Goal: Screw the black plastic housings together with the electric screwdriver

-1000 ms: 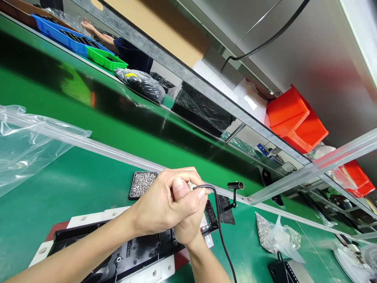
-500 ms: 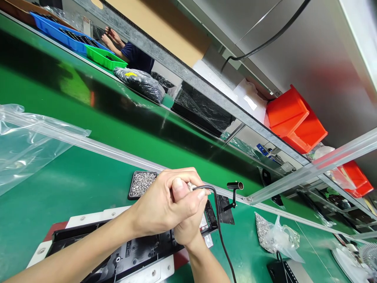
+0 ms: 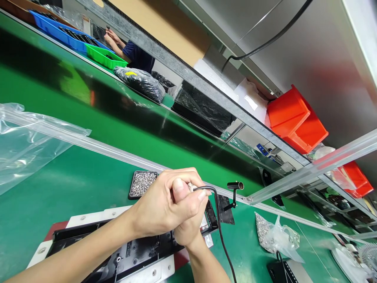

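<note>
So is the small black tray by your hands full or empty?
Full: the small black tray shows silver screws across its whole visible surface, partly hidden behind the left hand.

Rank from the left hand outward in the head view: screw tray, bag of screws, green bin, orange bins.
From the left hand:
1. Screw tray, just beyond the knuckles.
2. Bag of screws, lower right on the mat.
3. Green bin and orange bins: far, too close to call.

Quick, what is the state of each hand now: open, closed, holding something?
Left hand: closed around the corded tool, wrapped over the right hand.
Right hand: closed on the same tool, mostly hidden under the left.
</note>
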Demonstrator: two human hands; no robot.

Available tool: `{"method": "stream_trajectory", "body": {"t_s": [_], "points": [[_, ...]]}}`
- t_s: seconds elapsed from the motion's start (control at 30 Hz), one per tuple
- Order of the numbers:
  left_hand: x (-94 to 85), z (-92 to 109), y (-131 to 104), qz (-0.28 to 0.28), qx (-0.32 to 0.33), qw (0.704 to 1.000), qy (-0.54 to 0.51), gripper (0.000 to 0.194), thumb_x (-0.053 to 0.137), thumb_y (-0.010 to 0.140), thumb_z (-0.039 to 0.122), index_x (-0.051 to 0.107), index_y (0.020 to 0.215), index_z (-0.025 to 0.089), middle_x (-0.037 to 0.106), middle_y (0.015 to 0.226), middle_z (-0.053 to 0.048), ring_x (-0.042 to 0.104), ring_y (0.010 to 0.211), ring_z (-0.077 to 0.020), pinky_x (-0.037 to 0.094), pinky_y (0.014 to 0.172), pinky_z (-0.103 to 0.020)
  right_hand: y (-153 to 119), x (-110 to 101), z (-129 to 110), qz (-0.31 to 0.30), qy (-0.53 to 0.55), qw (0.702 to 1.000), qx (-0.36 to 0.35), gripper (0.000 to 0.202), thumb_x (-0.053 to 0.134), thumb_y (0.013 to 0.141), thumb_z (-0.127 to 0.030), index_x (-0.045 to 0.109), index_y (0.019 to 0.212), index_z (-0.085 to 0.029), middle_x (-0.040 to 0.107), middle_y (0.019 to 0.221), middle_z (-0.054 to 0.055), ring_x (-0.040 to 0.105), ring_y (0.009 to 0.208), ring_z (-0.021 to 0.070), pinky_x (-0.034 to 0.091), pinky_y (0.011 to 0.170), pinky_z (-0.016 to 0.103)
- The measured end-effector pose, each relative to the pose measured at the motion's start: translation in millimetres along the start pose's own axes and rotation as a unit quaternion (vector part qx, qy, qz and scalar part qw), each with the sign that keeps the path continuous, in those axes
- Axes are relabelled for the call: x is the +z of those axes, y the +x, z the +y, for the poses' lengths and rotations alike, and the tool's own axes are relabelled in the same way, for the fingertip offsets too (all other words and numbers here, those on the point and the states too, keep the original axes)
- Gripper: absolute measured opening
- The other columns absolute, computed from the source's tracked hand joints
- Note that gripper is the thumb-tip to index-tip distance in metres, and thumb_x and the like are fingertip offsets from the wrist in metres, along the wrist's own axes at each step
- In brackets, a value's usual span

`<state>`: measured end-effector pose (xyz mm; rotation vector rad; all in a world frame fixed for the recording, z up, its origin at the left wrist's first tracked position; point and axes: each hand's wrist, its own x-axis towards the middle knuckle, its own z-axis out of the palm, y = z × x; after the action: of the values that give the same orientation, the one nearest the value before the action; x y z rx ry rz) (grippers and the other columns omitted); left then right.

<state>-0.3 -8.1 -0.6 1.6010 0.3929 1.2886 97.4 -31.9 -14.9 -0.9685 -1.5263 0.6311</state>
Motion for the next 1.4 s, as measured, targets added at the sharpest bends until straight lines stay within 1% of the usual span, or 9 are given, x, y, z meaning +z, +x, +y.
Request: {"method": "stream_trajectory", "body": {"t_s": [0.13, 0.23, 0.3, 0.43, 0.67, 0.87, 1.03, 1.2, 1.4], "points": [[0.3, -0.9, 0.1, 0.003, 0.002, 1.000, 0.001, 0.024, 0.065, 0.093, 0.037, 0.079, 0.087, 0.017, 0.074, 0.088, -0.004, 0.071, 0.080, -0.0162, 0.050, 0.066, -0.023, 0.1, 0.9, -1.6, -0.002, 0.040, 0.999, -0.013, 0.043, 0.059, 0.105, -0.043, 0.038, 0.070, -0.027, 0.039, 0.068, -0.003, 0.030, 0.053, 0.0123, 0.028, 0.045, 0.030], [0.6, -1.2, 0.3, 0.002, 0.003, 1.000, 0.001, 0.023, 0.065, 0.093, 0.036, 0.079, 0.087, 0.017, 0.074, 0.087, -0.004, 0.071, 0.079, -0.0160, 0.051, 0.067, -0.023, -0.6, 0.8, -1.4, -0.004, 0.034, 0.999, -0.006, 0.043, 0.057, 0.105, -0.046, 0.038, 0.070, -0.028, 0.038, 0.067, -0.003, 0.031, 0.052, 0.0133, 0.029, 0.044, 0.031], [0.6, -1.0, 0.0, 0.001, 0.005, 1.000, 0.001, 0.024, 0.065, 0.093, 0.036, 0.078, 0.087, 0.017, 0.074, 0.087, -0.004, 0.071, 0.079, -0.0158, 0.051, 0.066, -0.023, -0.9, 0.8, -0.9, 0.003, 0.025, 1.000, 0.001, 0.041, 0.057, 0.105, -0.048, 0.041, 0.073, -0.028, 0.041, 0.068, -0.002, 0.033, 0.053, 0.0142, 0.031, 0.044, 0.032], [0.2, -0.3, -2.1, 0.001, 0.009, 1.000, 0.001, 0.025, 0.065, 0.093, 0.037, 0.078, 0.087, 0.017, 0.074, 0.087, -0.004, 0.070, 0.078, -0.0156, 0.050, 0.065, -0.023, -0.3, 1.2, -0.1, 0.006, 0.040, 0.999, -0.008, 0.037, 0.058, 0.104, -0.045, 0.044, 0.075, -0.027, 0.047, 0.073, 0.000, 0.037, 0.054, 0.0145, 0.035, 0.046, 0.032], [0.1, 0.1, -2.0, -0.003, 0.013, 1.000, 0.009, 0.025, 0.063, 0.093, 0.036, 0.079, 0.088, 0.017, 0.073, 0.086, -0.003, 0.068, 0.078, -0.0143, 0.048, 0.064, -0.023, 1.0, 0.5, -2.4, -0.004, 0.026, 0.999, -0.028, 0.046, 0.055, 0.105, -0.045, 0.035, 0.067, -0.028, 0.040, 0.068, -0.002, 0.034, 0.054, 0.0130, 0.034, 0.046, 0.031], [0.3, 0.6, -1.2, -0.006, 0.013, 1.000, 0.007, 0.026, 0.063, 0.093, 0.037, 0.078, 0.087, 0.017, 0.072, 0.086, -0.003, 0.068, 0.077, -0.0143, 0.048, 0.065, -0.024, -2.0, -0.4, 0.0, 0.027, 0.009, 0.999, -0.016, 0.041, 0.061, 0.102, -0.044, 0.041, 0.070, -0.027, 0.046, 0.075, 0.001, 0.045, 0.065, 0.0166, 0.037, 0.051, 0.031], [0.1, 0.0, -2.1, -0.002, 0.009, 1.000, 0.006, 0.026, 0.063, 0.093, 0.037, 0.078, 0.087, 0.017, 0.073, 0.086, -0.003, 0.069, 0.077, -0.0145, 0.049, 0.065, -0.023, -2.8, -1.3, 0.4, 0.025, 0.035, 0.999, -0.013, 0.042, 0.063, 0.102, -0.038, 0.040, 0.069, -0.027, 0.045, 0.075, 0.001, 0.046, 0.067, 0.0182, 0.040, 0.055, 0.033], [0.5, -0.8, -3.0, -0.007, 0.009, 1.000, 0.006, 0.024, 0.063, 0.093, 0.035, 0.078, 0.088, 0.017, 0.073, 0.087, -0.003, 0.070, 0.078, -0.0150, 0.050, 0.066, -0.023, -2.8, -0.8, 0.1, 0.020, 0.058, 0.998, -0.018, 0.043, 0.063, 0.102, -0.033, 0.038, 0.067, -0.027, 0.044, 0.075, 0.000, 0.043, 0.064, 0.0167, 0.039, 0.056, 0.033], [0.7, 0.4, -2.5, -0.010, 0.013, 1.000, 0.004, 0.024, 0.062, 0.092, 0.035, 0.078, 0.087, 0.017, 0.072, 0.085, -0.003, 0.069, 0.077, -0.0148, 0.050, 0.066, -0.023, -3.8, 0.1, 1.9, 0.003, 0.079, 0.997, -0.007, 0.046, 0.060, 0.104, -0.034, 0.034, 0.067, -0.028, 0.035, 0.067, -0.005, 0.026, 0.055, 0.0130, 0.032, 0.049, 0.032]]}}
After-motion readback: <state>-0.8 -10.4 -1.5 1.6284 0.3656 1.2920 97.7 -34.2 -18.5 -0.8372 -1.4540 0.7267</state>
